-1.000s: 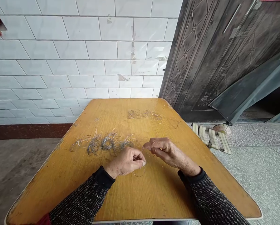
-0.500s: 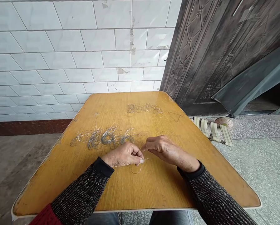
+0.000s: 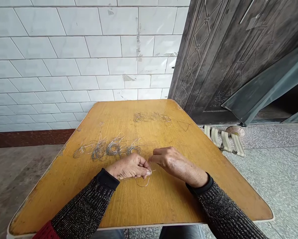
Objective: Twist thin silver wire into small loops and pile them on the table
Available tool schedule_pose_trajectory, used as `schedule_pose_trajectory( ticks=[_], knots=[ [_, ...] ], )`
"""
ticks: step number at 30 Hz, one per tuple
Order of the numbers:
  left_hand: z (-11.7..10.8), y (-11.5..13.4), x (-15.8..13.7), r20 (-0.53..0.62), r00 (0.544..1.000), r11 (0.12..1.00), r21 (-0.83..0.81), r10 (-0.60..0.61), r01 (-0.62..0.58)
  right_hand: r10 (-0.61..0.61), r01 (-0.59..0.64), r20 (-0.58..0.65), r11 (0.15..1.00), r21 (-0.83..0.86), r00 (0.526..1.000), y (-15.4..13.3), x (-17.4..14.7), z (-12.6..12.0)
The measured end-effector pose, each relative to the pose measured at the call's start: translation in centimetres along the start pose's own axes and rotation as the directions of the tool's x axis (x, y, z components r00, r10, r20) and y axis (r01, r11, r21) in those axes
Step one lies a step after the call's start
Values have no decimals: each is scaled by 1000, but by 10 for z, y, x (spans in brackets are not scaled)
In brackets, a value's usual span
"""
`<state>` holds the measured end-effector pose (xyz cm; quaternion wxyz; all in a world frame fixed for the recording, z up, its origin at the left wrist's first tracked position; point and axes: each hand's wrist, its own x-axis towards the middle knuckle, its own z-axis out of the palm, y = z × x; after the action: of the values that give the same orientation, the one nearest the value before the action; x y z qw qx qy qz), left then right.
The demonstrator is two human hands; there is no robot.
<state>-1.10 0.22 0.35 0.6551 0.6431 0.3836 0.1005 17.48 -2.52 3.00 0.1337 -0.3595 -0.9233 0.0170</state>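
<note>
My left hand point(image 3: 132, 166) pinches a thin wire point(image 3: 142, 186) between thumb and forefinger. The wire bends into a small loop below those fingers, and a short end sticks out to the right. Close by on the right, my right hand point(image 3: 170, 161) is closed, its fingertips meeting at a strand that rises from the left thumb; its thumb is mostly hidden. Just beyond the left hand lie several coils of silvery wire point(image 3: 113, 147) in a row, their loose ends pointing upward.
Farther back on the wooden table point(image 3: 139, 207) lies a row of smaller wire loops point(image 3: 152, 117). A single bent wire point(image 3: 184, 124) is at the right. White tiled wall point(image 3: 94, 68) stands behind, a dark carved door point(image 3: 213, 63) at right, and a striped strap item point(image 3: 226, 141) beside the table.
The view has tilted slightly, shifting the scene a little. My right fingertips have drawn a bit nearer the left thumb. The wire stays in my left hand.
</note>
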Motion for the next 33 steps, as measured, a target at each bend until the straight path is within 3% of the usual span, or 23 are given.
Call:
schedule_pose_trajectory(
  ticks=[14, 20, 24, 26, 29, 33],
  knots=[
    [-4, 0, 1, 65, 998, 964, -264, -4, 21, -21, 14, -106, 997, -70, 994, 0, -1, 2],
    [-2, 0, 0, 0, 1000, 987, -163, -4, 4, -13, 8, -95, 999, -51, 995, -1, 0, 0],
    [2, -1, 0, -65, 996, 998, -9, 61, -62, 24, -8, -102, 988, 155, 995, 5, 1, 6],
    [4, -1, 1, -90, 991, 994, 44, 100, -97, 95, -56, -85, 923, 380, 992, 9, 2, 10],
    [3, 0, 2, -152, 977, 987, 81, 151, -140, 266, -164, -42, 703, 692, 963, 15, 5, 17],
    [2, 3, 0, -215, 952, 972, 126, 220, -196, 435, -209, -26, 484, 850, 900, 17, 11, 25]
  ],
)
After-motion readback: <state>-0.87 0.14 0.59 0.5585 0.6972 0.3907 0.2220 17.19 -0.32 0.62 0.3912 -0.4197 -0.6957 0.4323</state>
